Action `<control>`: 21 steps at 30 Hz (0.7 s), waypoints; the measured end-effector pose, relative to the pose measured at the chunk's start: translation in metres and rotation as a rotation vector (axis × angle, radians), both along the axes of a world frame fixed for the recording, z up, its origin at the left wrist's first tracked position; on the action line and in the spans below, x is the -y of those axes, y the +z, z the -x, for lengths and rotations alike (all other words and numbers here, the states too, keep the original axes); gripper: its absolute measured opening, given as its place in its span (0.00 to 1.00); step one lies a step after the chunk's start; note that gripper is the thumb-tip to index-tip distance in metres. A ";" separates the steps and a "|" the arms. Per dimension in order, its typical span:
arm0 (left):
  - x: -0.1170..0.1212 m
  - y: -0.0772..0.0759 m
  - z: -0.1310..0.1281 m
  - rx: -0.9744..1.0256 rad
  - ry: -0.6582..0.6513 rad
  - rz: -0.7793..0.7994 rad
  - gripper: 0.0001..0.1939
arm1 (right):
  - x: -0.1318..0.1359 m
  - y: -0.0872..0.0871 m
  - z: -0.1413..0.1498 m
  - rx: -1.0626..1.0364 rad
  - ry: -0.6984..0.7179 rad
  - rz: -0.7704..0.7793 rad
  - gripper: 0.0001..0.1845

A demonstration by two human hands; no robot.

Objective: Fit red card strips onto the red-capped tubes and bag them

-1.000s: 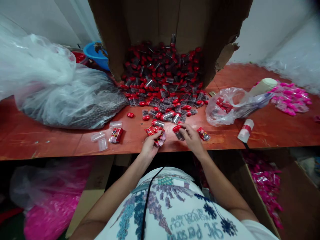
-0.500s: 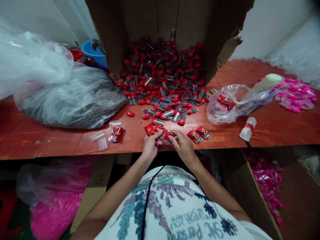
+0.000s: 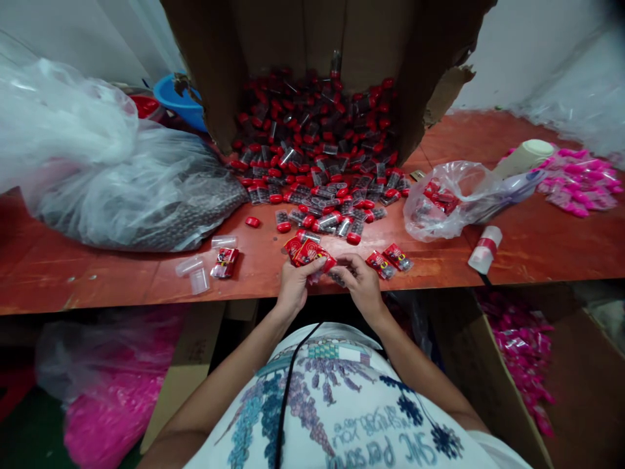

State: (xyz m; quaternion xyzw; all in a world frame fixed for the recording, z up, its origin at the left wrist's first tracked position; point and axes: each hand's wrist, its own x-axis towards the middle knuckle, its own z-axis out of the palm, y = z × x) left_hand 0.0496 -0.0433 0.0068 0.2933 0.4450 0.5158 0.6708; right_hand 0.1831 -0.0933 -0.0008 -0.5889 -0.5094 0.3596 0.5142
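Observation:
My left hand (image 3: 294, 285) is closed on red printed plastic packets (image 3: 312, 253), thumb across the top one, over the table's front edge. Facing it, my right hand (image 3: 361, 283) has its fingers curled round a small red-capped bottle, mostly hidden by the packets and fingers; only its dark lower part shows. The fingertips of both hands are close together at the packets. Just beyond lies a heap of clear bottles (image 3: 325, 221) with red caps and dark beads inside, spilling from a cardboard box (image 3: 420, 98). Two filled red packets (image 3: 398, 256) lie right of my right hand.
Left are a large clear bag of dark beads (image 3: 161, 195), a stack of red packets (image 3: 225, 262), empty clear tubes (image 3: 199, 280) and a loose red cap (image 3: 252, 222). Right are an open plastic bag (image 3: 434, 208), a white roll (image 3: 485, 249) and pink packets (image 3: 581, 182).
The red cap of the bottle in my right hand was visible and is now hidden behind a packet. The packets in my left hand now lie flatter, their printed faces showing more.

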 end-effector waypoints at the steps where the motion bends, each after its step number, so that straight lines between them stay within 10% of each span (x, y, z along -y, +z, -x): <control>1: -0.001 0.000 0.000 0.002 0.016 -0.002 0.15 | 0.000 0.001 0.000 0.000 0.027 -0.011 0.12; 21: 0.003 0.006 0.000 -0.059 0.016 0.014 0.15 | 0.006 0.012 -0.008 0.043 0.081 -0.057 0.12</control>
